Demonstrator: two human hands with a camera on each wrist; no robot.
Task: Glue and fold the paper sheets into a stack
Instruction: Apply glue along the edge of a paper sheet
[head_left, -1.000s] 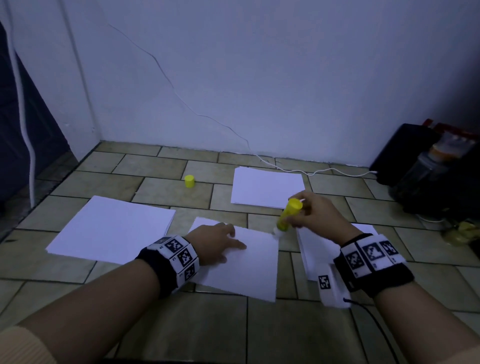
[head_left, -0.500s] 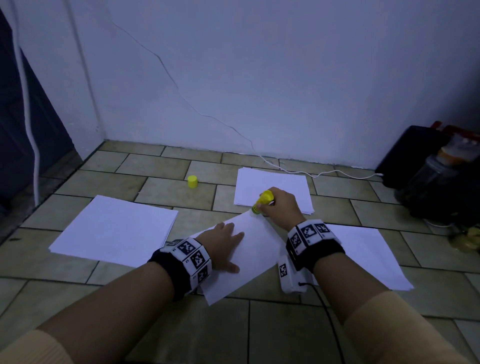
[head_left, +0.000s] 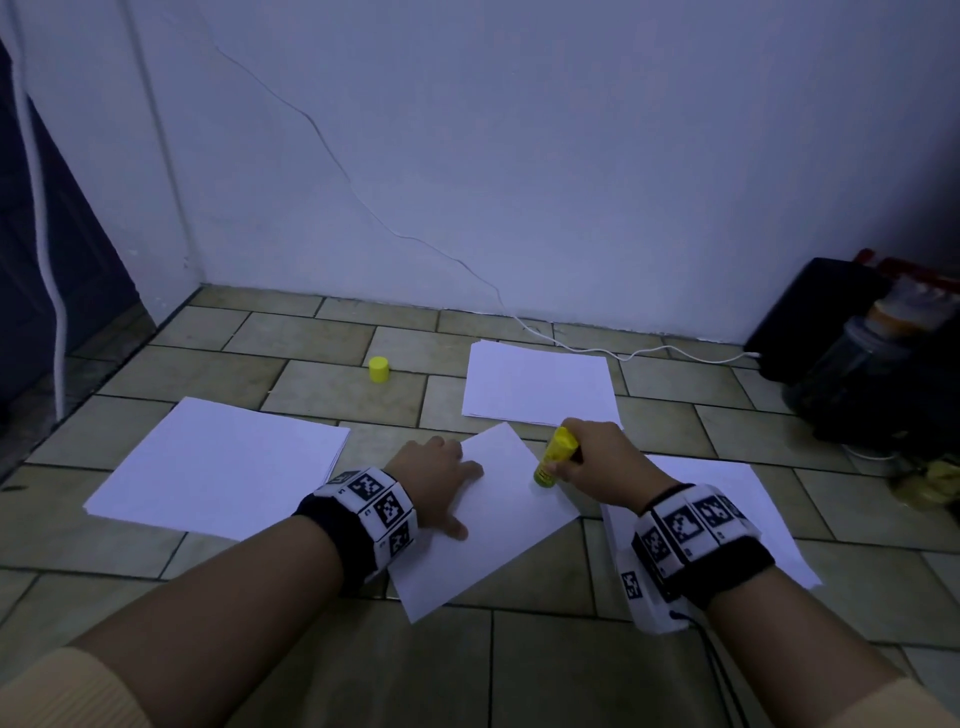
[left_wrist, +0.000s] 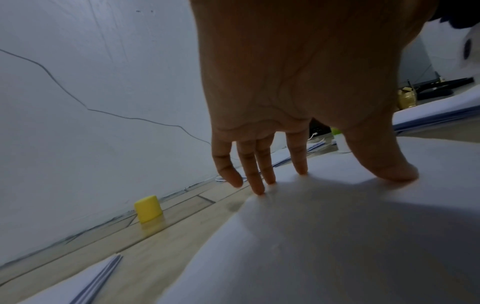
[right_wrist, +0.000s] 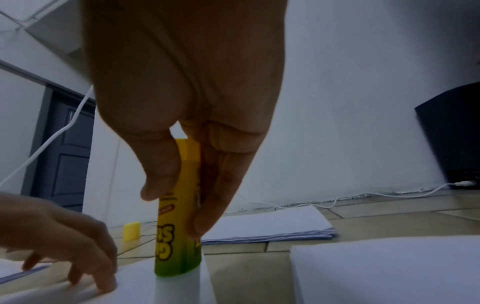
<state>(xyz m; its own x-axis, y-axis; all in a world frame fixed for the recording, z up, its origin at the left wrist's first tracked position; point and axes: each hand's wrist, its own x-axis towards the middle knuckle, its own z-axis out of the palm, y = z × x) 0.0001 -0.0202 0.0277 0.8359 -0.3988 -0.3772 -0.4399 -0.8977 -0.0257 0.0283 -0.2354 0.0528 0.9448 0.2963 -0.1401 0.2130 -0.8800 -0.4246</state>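
A single white sheet lies skewed on the tiled floor between my hands. My left hand presses flat on its left part, fingers spread and straight. My right hand grips a yellow glue stick, tip down on the sheet's right part; the wrist view shows the glue stick pinched between thumb and fingers, its white glue tip touching the paper. The yellow cap stands on the floor at the back.
Paper stacks lie at the left, back centre and right. A white cable runs along the wall's foot. A dark bag with bottles stands at the far right. Bare tiles lie in front.
The sheet has turned to a skewed angle under my left hand. My right hand moved the glue stick from the sheet's far corner back toward me along its right part.
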